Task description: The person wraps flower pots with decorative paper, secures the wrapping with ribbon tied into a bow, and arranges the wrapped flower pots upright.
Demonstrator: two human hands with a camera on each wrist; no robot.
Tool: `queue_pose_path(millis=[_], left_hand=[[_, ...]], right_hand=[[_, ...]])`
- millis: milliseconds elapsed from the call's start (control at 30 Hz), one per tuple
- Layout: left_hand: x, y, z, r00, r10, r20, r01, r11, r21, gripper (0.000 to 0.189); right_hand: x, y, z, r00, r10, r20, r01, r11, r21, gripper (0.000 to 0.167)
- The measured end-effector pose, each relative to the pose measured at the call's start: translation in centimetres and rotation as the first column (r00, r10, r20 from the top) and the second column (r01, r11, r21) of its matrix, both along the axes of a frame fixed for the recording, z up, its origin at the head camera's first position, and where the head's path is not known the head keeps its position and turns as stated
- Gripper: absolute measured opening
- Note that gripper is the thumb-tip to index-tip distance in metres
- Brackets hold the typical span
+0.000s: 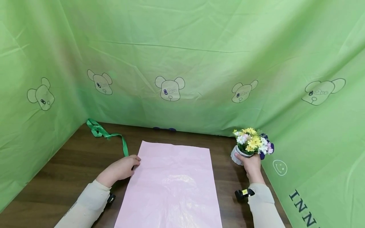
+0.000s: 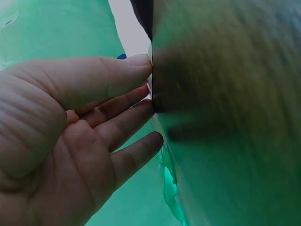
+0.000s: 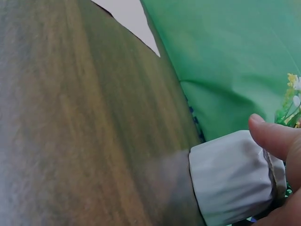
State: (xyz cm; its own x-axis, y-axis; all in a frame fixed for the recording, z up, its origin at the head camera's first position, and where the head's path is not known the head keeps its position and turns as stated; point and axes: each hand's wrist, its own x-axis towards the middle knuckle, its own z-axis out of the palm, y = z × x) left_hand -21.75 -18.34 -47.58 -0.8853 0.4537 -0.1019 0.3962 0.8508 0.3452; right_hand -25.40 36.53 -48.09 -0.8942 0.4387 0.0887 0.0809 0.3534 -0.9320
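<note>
A sheet of pink paper (image 1: 174,177) lies flat on the dark wooden table. At its left edge, near the far corner, my left hand (image 1: 121,167) has thumb and fingertips on the paper's margin; the left wrist view shows them pinching the edge. My right hand (image 1: 252,164) grips a small potted bunch of artificial flowers (image 1: 252,141), yellow, white and pink, at the table's far right. The pot (image 3: 230,176) is wrapped in white material with a string near its rim. In the right wrist view the thumb (image 3: 270,136) lies over that rim.
A crumpled green ribbon (image 1: 98,129) lies at the back left, its end reaching the left hand. Green cloth (image 1: 171,57) printed with bear heads encloses the wooden table (image 1: 57,167) at the back and both sides. A purple object (image 1: 269,148) shows behind the flowers.
</note>
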Motion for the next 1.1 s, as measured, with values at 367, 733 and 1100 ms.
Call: queue_pose_path(millis=[367, 733, 1100], left_hand=[[-0.16, -0.05, -0.28, 1.0, 0.003, 0.001, -0.003, 1.0, -0.015, 0.032], [0.13, -0.03, -0.12, 1.0, 0.002, -0.002, -0.002, 1.0, -0.001, 0.031], [-0.02, -0.09, -0.25, 1.0, -0.013, -0.028, 0.013, 1.0, -0.005, 0.032]], right_hand=[[-0.51, 0.09, 0.18, 0.999, -0.016, 0.034, 0.014, 0.998, 0.06, 0.093], [-0.72, 0.0, 0.38, 0.995, -0.027, 0.092, 0.018, 0.995, 0.1, 0.099], [-0.36, -0.34, 0.27, 0.996, -0.064, 0.064, 0.058, 0.994, 0.094, 0.1]])
